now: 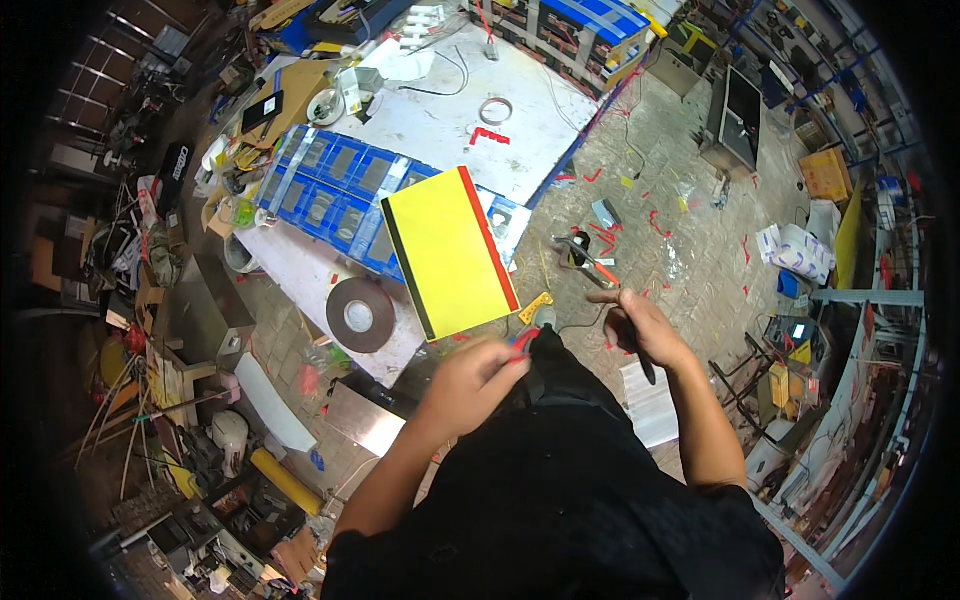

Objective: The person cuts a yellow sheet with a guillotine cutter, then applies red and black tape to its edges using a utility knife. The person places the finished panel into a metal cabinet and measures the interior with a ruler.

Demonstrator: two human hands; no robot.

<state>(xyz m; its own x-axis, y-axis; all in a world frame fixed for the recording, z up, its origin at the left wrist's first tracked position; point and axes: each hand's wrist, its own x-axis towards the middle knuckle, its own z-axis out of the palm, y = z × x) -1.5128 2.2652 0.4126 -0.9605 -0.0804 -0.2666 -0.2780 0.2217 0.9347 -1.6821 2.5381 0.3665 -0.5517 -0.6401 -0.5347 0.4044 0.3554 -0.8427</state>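
Observation:
My left hand (474, 384) is closed in front of my body. Between its thumb and fingers is a small red strip (524, 341) with a bit of blue beside it. My right hand (645, 328) hangs over the floor, its index finger pointing left and the other fingers curled round a slim dark tool (648, 370), whose kind I cannot make out. Ahead of my left hand a yellow sheet (455, 250), black along its left edge and red along its right, lies over the end of a blue-wrapped battery pack (330, 205) on the white-topped table.
A large brown tape roll (361, 316) sits at the table's near edge. A thin tape ring (495, 111) and red scraps (490, 136) lie further back. Another blue pack (600, 15) stands at the far edge. Orange-handled tools (600, 268) and red scraps litter the floor at right.

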